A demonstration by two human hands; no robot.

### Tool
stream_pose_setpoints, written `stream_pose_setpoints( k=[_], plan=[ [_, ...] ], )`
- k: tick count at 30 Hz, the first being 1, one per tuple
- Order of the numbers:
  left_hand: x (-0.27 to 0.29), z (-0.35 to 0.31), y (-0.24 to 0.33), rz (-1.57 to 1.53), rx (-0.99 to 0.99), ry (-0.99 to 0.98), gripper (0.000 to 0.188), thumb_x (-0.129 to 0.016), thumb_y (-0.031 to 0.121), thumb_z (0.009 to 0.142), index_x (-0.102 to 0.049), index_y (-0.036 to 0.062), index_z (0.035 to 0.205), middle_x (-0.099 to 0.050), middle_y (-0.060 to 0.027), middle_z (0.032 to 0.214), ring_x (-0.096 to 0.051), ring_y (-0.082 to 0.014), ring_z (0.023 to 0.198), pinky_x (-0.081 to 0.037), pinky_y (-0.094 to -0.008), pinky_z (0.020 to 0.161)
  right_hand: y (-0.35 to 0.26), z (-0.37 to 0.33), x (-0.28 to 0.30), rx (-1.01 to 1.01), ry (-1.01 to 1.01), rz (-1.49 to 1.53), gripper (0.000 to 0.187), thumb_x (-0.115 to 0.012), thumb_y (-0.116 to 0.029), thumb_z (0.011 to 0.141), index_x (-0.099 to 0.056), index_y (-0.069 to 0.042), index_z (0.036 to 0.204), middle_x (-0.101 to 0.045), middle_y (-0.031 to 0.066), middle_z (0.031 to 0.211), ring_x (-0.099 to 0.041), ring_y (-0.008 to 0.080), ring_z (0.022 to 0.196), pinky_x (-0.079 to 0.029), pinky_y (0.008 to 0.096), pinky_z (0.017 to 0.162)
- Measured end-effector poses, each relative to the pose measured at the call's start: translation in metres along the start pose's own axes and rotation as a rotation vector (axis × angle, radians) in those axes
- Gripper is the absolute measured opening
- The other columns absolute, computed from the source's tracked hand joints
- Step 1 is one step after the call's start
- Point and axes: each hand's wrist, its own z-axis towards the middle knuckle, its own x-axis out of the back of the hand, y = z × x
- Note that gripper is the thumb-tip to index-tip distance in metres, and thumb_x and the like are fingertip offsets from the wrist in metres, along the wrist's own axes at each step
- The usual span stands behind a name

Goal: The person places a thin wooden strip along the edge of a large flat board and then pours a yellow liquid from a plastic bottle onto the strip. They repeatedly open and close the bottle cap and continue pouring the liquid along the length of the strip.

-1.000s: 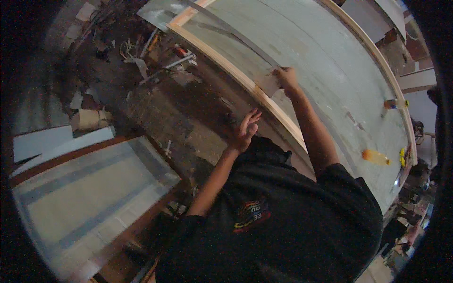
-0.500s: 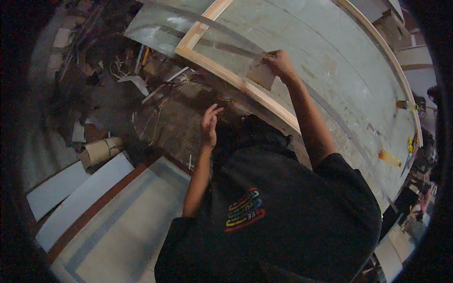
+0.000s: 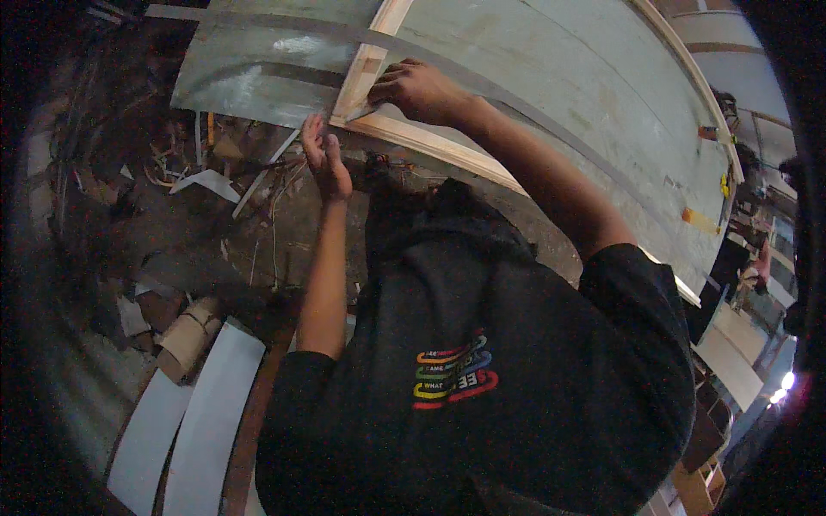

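A pale wooden frame [image 3: 430, 144] rests on a grey-green worktop [image 3: 576, 95]. At its near left corner my right hand [image 3: 417, 90] is closed, knuckles up, over the inside of the frame. A thin grey-brown sheet [image 3: 372, 109] shows at its fingertips, mostly hidden by the hand; I cannot tell its material. Just off the same corner, on its near side, my left hand [image 3: 327, 168] is raised with fingers stretched and nothing in it. Whether its fingertips touch the wood is unclear.
Two white boards [image 3: 215, 413] lean at lower left beside a rolled brown piece [image 3: 188, 337]. Wood offcuts and scraps litter the dark floor [image 3: 267, 232]. An orange-yellow container [image 3: 701, 221] lies toward the worktop's right edge. A bright light [image 3: 783, 387] shines at far right.
My right hand has moved left along the frame to its corner, taking the sheet with it. My left hand has risen leftward toward that corner. The view has also shifted.
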Motion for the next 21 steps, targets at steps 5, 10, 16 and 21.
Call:
stream_pose_setpoints(
  k=[5, 10, 16, 21],
  plan=[
    [-0.001, 0.026, -0.001, -0.044, 0.012, -0.23, 0.07, -0.044, 0.052, 0.102, -0.038, -0.0002, 0.149, -0.048, -0.0187, 0.145, -0.04, -0.0335, 0.138, -0.026, -0.0462, 0.115, -0.001, 0.01, -0.018, 0.04, -0.085, -0.259, 0.035, -0.063, -0.003, 0.079, -0.075, -0.023, 0.105, -0.068, -0.0043, 0.121, -0.053, 0.0177, 0.129, -0.024, 0.0551, 0.119],
    [-0.013, 0.026, -0.015, 0.003, -0.015, -0.28, 0.075, -0.045, 0.054, 0.101, -0.033, -0.0015, 0.15, -0.043, -0.023, 0.147, -0.039, -0.0366, 0.138, -0.024, -0.0486, 0.116, -0.001, -0.013, -0.03, 0.036, -0.017, -0.175, 0.043, -0.064, -0.002, 0.073, -0.076, -0.026, 0.106, -0.067, -0.0064, 0.123, -0.05, 0.0201, 0.132, -0.016, 0.0582, 0.121],
    [-0.014, 0.034, -0.034, 0.163, -0.053, -0.308, 0.077, -0.062, 0.041, 0.096, -0.029, -0.0033, 0.15, -0.04, -0.025, 0.146, -0.039, -0.0397, 0.134, -0.026, -0.0503, 0.114, -0.003, -0.146, 0.015, -0.159, -0.256, -0.212, 0.047, -0.061, 0.0, 0.075, -0.075, -0.03, 0.109, -0.062, -0.0047, 0.134, -0.041, 0.0225, 0.141, -0.01, 0.0588, 0.122],
    [-0.02, 0.027, -0.027, 0.187, -0.115, -0.225, 0.084, -0.06, 0.047, 0.095, -0.024, -0.0045, 0.151, -0.034, -0.0277, 0.148, -0.036, -0.0408, 0.136, -0.024, -0.0517, 0.115, -0.01, -0.313, 0.064, -0.432, -0.248, -0.294, 0.053, -0.057, 0.004, 0.072, -0.075, -0.03, 0.109, -0.061, -0.0046, 0.137, -0.042, 0.0199, 0.141, -0.012, 0.0543, 0.124]
  ],
)
